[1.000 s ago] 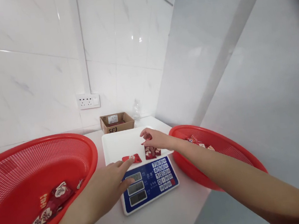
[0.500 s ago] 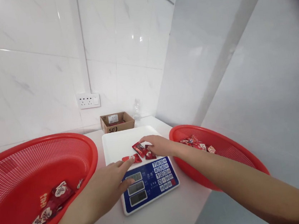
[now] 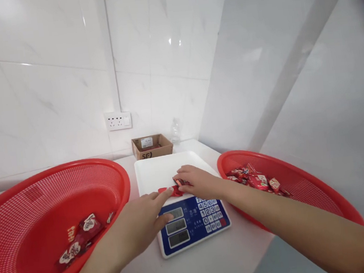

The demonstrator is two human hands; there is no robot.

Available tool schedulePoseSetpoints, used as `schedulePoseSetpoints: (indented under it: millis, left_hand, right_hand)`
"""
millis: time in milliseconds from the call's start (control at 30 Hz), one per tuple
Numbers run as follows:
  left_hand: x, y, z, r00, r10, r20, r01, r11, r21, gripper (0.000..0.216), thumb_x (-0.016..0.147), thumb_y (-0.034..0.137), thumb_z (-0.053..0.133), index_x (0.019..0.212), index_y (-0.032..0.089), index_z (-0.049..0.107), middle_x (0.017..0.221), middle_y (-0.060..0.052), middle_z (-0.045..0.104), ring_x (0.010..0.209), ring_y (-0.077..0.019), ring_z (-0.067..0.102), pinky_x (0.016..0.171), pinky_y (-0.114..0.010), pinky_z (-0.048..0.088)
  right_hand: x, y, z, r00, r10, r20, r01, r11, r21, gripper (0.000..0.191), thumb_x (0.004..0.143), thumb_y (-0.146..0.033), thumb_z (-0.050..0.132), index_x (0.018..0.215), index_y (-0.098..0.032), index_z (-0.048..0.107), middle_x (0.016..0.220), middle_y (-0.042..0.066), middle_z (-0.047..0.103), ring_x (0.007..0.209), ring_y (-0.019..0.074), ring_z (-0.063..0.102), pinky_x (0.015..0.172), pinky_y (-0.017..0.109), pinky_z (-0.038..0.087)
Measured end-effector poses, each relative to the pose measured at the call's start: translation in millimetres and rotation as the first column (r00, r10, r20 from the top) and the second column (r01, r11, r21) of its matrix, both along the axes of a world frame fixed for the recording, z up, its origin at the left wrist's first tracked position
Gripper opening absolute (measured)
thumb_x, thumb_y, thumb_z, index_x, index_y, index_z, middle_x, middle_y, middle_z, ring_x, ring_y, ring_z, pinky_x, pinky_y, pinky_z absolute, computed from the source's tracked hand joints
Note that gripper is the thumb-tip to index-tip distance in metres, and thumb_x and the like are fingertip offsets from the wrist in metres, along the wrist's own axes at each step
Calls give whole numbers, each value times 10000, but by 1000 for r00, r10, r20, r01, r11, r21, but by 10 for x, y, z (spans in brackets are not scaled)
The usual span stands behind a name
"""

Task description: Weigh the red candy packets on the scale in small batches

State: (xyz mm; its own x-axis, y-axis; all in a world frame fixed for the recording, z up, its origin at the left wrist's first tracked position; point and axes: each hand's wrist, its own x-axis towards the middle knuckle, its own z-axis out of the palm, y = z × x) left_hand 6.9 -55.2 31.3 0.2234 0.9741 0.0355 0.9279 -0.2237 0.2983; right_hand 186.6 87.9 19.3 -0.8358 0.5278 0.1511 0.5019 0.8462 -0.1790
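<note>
A white weighing scale [image 3: 159,169] with a blue keypad and display panel stands on the table. Small red snack packets [image 3: 176,191] lie at the near edge of its pan. My left hand [image 3: 145,217] reaches over the displays, fingers stretched out and thumb apart, fingertips at the left end of the packets. From the other side, my right hand [image 3: 203,182] curls its fingers and thumb around a dark red packet [image 3: 181,182]. That hand partly hides the packets beneath it.
A large red basket [image 3: 121,178] with a few red packets stands left of the scale. Another red basket [image 3: 325,186], holding several packets, is on the right. Behind the scale are a cardboard box [image 3: 153,147] and a clear plastic bottle [image 3: 175,130] near the wall.
My right hand has closed over the packets and drawn them together toward the left hand. The left hand stays by the packets. The view has shifted slightly left.
</note>
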Motion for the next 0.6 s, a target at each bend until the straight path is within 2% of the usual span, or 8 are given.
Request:
schedulePoseSetpoints:
  millis: [100,200,267,400,600]
  left_hand:
    - [2,-4,4,1000,-3,3,3,1000,19,444,895,374,385,1335,312,387,1197,-61,609,995,-259,608,759,-367,475]
    - [2,-6,13,1000,-2,-3,2,1000,16,436,894,372,387,1325,314,398,1174,-60,619,970,-260,618,744,-364,475]
    - [-2,-2,21,1000,4,-13,-4,1000,10,422,891,374,389,1307,313,418,1133,-56,636,925,-262,632,712,-362,478]
    - [-21,9,34,999,39,-33,-38,999,20,416,890,378,394,1298,309,425,1125,-62,640,908,-275,637,691,-371,481]
    - [-26,-2,58,997,61,-51,-60,998,21,434,891,380,390,1316,299,414,1192,-81,614,995,-296,617,730,-385,487]
  right_hand:
    - [-30,-65,-3,997,16,69,-15,1000,-9,276,838,-284,563,1079,-167,630,1047,115,631,1026,246,524,862,354,401]
    - [-37,-118,-7,994,-4,110,9,999,-43,227,847,-294,550,995,-159,657,948,105,651,923,229,563,797,330,423]
    - [-48,-143,-12,997,-3,79,7,999,-42,206,833,-297,571,955,-162,667,961,102,646,932,223,561,799,321,423]
    - [-133,-189,-14,999,-2,47,2,1000,3,237,790,-341,631,937,-160,670,1085,121,608,1030,244,530,865,348,400]
    - [-273,-228,-8,993,0,120,-10,997,81,228,824,-339,592,897,-133,656,984,123,630,973,240,544,840,367,402]
